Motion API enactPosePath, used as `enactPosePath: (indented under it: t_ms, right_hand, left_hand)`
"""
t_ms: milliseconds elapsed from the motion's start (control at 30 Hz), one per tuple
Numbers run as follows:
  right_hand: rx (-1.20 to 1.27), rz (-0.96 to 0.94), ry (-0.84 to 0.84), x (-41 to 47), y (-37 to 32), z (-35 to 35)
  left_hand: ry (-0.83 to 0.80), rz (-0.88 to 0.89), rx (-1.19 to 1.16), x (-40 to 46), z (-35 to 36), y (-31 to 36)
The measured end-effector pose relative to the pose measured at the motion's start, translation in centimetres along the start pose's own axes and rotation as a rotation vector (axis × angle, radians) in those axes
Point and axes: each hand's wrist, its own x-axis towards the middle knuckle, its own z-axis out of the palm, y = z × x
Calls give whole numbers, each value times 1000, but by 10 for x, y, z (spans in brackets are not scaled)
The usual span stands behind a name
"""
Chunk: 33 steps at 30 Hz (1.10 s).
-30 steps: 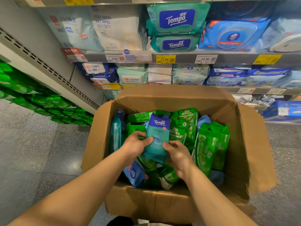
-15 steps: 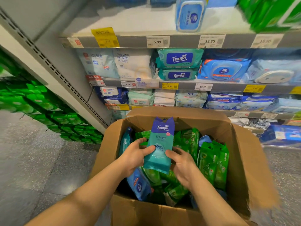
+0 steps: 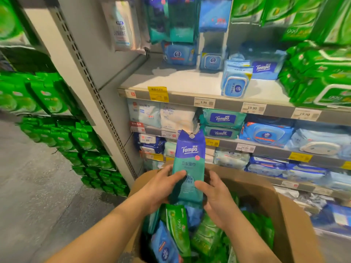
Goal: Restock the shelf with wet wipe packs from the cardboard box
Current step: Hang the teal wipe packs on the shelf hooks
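The person holds one Tempo wet wipe pack (image 3: 190, 166) upright above the open cardboard box (image 3: 296, 221), between both hands. The left hand (image 3: 161, 186) grips its left edge, with the thumb laid across the front and the other fingers curled behind. The right hand (image 3: 214, 196) touches the lower right edge with the thumb at the front; its other fingers go behind the pack, so I cannot tell how firmly they close. The box has many more packs inside, green ones (image 3: 178, 232) and blue ones (image 3: 163, 247). In front, the upper shelf (image 3: 182, 80) has a wide bare part on its left side, and hanging packs (image 3: 171, 19) of similar colour are above it (probably the same product, but they are blurred). I think the risk is this: the pack is soft and smooth, so it may slip when one hand lets go for the reach upward. It may also be put under the wrong price tag (image 3: 204, 102), because several Tempo packs here look alike.
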Motion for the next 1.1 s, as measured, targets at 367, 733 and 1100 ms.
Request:
enactPosePath:
  t_ms: [367,733,1100]
  right_hand:
    - [-247,-183,-77,5,-67,58]
    - [-397,-265,-83,17,-94,115]
    - [-439,-376,28,43,-95,176]
  left_hand:
    - [38,306,-61,-23,-19,76]
    - [-91,472,-24,-22,-73,133]
    - [-231,573,31,-14,-130,178]
